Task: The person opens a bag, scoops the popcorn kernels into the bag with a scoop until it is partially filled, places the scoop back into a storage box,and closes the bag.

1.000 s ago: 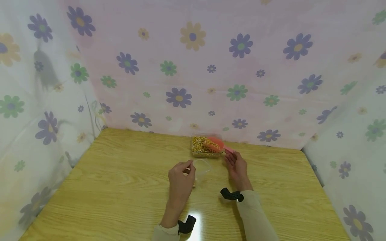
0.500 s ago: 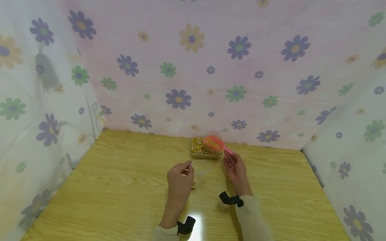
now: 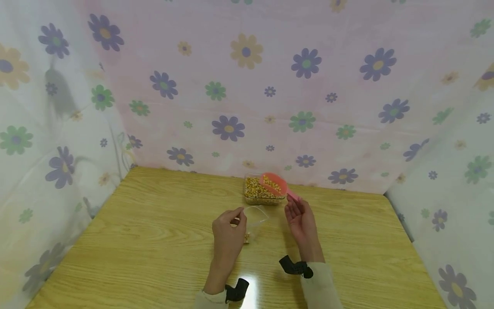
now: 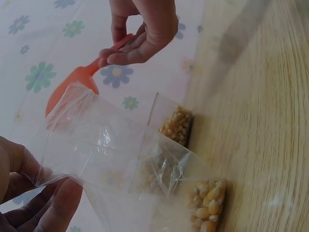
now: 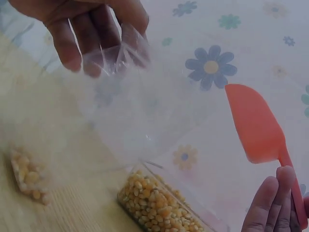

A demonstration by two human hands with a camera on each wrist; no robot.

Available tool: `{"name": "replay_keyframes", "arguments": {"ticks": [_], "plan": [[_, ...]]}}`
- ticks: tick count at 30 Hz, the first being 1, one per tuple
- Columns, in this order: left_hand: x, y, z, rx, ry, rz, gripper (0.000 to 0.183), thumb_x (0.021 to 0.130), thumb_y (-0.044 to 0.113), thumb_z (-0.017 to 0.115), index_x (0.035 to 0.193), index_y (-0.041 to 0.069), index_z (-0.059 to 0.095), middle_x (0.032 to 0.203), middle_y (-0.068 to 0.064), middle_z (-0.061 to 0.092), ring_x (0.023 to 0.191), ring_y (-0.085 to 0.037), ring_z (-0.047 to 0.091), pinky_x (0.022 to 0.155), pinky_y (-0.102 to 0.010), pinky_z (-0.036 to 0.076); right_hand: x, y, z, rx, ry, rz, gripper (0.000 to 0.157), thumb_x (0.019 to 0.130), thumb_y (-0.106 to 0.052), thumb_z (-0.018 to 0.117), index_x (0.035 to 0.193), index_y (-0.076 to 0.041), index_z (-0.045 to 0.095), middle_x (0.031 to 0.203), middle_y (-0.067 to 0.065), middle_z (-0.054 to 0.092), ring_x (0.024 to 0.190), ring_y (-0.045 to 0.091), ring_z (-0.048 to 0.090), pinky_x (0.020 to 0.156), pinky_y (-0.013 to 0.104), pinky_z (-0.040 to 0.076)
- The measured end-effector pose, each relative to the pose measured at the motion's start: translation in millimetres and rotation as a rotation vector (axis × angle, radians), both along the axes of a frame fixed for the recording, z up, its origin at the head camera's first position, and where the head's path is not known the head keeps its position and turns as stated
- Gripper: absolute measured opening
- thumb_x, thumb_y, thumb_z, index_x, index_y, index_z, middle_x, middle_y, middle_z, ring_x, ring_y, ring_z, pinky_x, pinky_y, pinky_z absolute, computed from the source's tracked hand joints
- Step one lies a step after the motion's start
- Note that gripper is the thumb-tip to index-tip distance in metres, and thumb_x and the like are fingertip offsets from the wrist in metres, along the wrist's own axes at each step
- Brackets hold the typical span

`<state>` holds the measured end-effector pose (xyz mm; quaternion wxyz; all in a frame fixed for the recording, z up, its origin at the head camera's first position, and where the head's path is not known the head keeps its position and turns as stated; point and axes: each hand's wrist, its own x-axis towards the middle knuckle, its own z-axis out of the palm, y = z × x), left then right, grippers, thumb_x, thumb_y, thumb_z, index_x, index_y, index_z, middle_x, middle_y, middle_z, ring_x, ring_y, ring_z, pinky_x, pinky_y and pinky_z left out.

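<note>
My left hand [image 3: 229,231] pinches the rim of a clear plastic bag [image 4: 111,140], which hangs with its mouth spread. Some corn kernels [image 4: 207,205] lie in the bottom of the bag, close to the tabletop. In my right hand [image 3: 305,225] is the handle of a pink-orange scoop [image 5: 256,125], gripped between thumb and fingers. Corn kernels fill part of the scoop's bowl in the head view. The scoop is held over a clear rectangular container [image 3: 251,200] of corn kernels, behind the bag.
A wood-grain table [image 3: 154,223] lies under everything. Flower-printed cloth [image 3: 231,86] hangs behind it and at both sides. The container stands near the table's back edge. Black camera mounts [image 3: 237,289] are worn on both wrists.
The scoop has risen out of the corn in the container, carrying kernels. My left hand stays nearly in place with the bag.
</note>
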<state>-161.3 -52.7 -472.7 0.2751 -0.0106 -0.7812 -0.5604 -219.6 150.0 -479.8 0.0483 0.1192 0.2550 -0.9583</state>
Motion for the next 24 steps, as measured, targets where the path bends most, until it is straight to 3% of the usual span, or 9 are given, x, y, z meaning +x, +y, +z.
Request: {"name": "replay_keyframes", "arguments": {"ticks": [5, 24], "plan": [[0.3, 1, -0.7, 0.009, -0.01, -0.012, 0.018, 0.093, -0.005, 0.065, 0.103, -0.004, 0.079, 0.087, -0.016, 0.075, 0.064, -0.017, 0.067, 0.05, -0.022, 0.052, 8.6, -3, 2.8, -0.016, 0.011, 0.014, 0.04, 0.111, -0.019, 0.04, 0.097, -0.003, 0.074, 0.09, 0.008, 0.077, 0.075, 0.011, 0.069, 0.077, 0.023, 0.057], [0.3, 2, 0.6, -0.011, 0.018, -0.009, 0.016, 0.092, -0.004, 0.066, 0.101, -0.004, 0.08, 0.086, -0.015, 0.076, 0.062, -0.018, 0.068, 0.052, -0.023, 0.054, 53.7, -10, -0.5, 0.122, 0.019, -0.008, 0.039, 0.111, -0.02, 0.039, 0.093, -0.009, 0.073, 0.087, 0.003, 0.077, 0.072, 0.008, 0.067, 0.073, 0.021, 0.056]]}}
